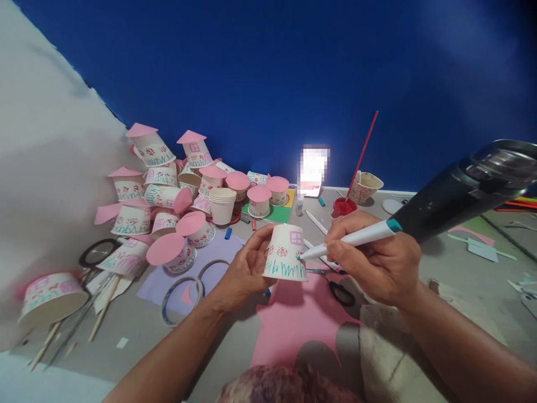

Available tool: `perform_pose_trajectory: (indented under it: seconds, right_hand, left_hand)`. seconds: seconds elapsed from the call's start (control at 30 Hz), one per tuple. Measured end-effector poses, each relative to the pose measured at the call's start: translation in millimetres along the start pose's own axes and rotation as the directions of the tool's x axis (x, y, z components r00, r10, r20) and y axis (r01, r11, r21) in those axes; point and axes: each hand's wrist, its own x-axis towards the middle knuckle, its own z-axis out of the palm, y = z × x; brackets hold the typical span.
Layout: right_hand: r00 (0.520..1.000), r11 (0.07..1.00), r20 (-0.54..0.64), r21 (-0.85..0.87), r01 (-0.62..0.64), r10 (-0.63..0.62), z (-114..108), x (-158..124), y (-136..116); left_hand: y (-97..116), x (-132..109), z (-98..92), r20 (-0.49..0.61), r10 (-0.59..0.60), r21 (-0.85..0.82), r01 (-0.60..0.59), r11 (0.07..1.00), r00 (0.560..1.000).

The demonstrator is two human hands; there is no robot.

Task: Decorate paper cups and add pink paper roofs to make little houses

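Note:
My left hand [250,263] is closed around a white paper cup [282,254], held upside down with its rim low. Purple window lines, red flower-like marks and a band of teal zigzag strokes cover its side. In my right hand [373,263] is a white marker [354,236] with a teal end, its tip at the cup's right side by the teal strokes. Beneath the cup lies cut pink paper [289,319]. Black-handled scissors [342,293] rest just right of the cup, partly behind my right hand.
Many decorated cups with pink paper roofs [165,249] crowd the left. Plain stacked cups [222,206] stand among them. Tape rolls [182,299] lie on purple paper [151,285]. Behind are a lit phone [312,170] and a red pot [344,207] with a stick. A black lamp-like arm [461,190] juts in from the right.

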Motion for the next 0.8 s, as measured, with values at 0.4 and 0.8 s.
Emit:
perform_pose_trajectory:
  seconds: [0.4, 0.8]
  right_hand:
    - [0.999, 1.0, -0.031, -0.025, 0.016, -0.017, -0.4, 0.0, 2.4]
    - [0.999, 1.0, -0.042, 0.022, 0.012, -0.011, 2.2, -0.5, 1.2]
  left_hand:
    - [-2.0, -0.3, -1.5, 0.011, 0.011, 0.001, -0.011, 1.0, 1.0]
    - [-1.3, 0.1, 0.6, -0.03, 0.004, -0.019, -0.005, 1.0, 1.0]
